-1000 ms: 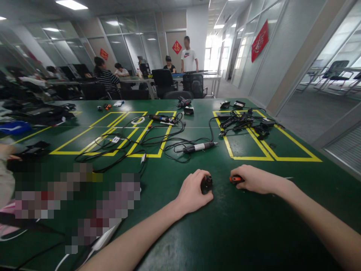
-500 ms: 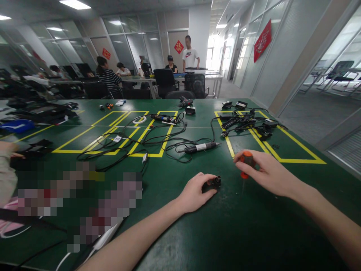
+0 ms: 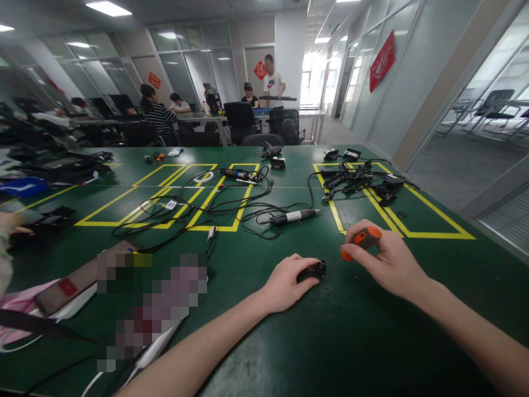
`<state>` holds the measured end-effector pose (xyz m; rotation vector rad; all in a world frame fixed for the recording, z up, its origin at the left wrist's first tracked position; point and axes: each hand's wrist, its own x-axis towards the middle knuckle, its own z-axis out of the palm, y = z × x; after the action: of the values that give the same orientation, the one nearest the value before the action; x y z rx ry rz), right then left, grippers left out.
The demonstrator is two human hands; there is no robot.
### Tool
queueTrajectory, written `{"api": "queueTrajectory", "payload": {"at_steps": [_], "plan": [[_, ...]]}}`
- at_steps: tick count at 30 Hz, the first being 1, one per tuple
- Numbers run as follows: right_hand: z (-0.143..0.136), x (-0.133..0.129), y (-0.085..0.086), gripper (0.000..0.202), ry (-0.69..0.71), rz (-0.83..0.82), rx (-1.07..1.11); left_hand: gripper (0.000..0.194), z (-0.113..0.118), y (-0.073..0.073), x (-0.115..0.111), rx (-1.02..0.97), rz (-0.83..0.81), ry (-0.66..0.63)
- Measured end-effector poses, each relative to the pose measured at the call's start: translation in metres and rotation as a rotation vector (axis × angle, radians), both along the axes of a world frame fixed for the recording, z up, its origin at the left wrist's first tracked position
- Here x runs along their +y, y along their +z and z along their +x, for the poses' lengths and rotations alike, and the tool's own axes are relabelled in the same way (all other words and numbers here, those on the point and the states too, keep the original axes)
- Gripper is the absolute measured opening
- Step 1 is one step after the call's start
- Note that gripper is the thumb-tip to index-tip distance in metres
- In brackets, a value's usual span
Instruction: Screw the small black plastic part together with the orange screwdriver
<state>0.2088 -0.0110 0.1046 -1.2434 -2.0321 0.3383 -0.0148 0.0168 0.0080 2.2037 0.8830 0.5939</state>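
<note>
My left hand (image 3: 287,284) rests on the green table (image 3: 264,353), closed round a small black part (image 3: 319,268) with a short round stub on top; the fingers cover much of it. To its right, my right hand (image 3: 390,256) grips an orange and black screwdriver (image 3: 367,237) by the handle. The screwdriver is tilted, its thin shaft pointing down and left toward the black part. Whether the tip touches the part I cannot tell. Beyond my hands lies a grey and black electric screwdriver (image 3: 295,216) with its cable.
Tangled black cables (image 3: 198,207) and a second pen-shaped tool (image 3: 235,174) lie over yellow tape outlines. Black parts (image 3: 355,176) are heaped at the back right. A phone (image 3: 86,278) lies at left, near a co-worker's hand (image 3: 10,223). A power drill (image 3: 270,150) lies at the far edge.
The screwdriver has gone from upright to tilted, its shaft now pointing left toward the black part. My right hand has turned with it; my left hand has hardly moved.
</note>
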Motion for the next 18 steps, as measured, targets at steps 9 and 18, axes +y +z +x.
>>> {"api": "queueTrajectory", "payload": {"at_steps": [9, 18], "plan": [[-0.011, -0.003, 0.004, 0.02, 0.023, -0.171, 0.074, 0.035, 0.0, -0.002, -0.001, -0.011, 0.004, 0.019], [-0.013, 0.003, -0.006, 0.025, 0.09, -0.35, 0.073, 0.035, 0.0, -0.005, -0.001, -0.013, 0.011, 0.032]]}}
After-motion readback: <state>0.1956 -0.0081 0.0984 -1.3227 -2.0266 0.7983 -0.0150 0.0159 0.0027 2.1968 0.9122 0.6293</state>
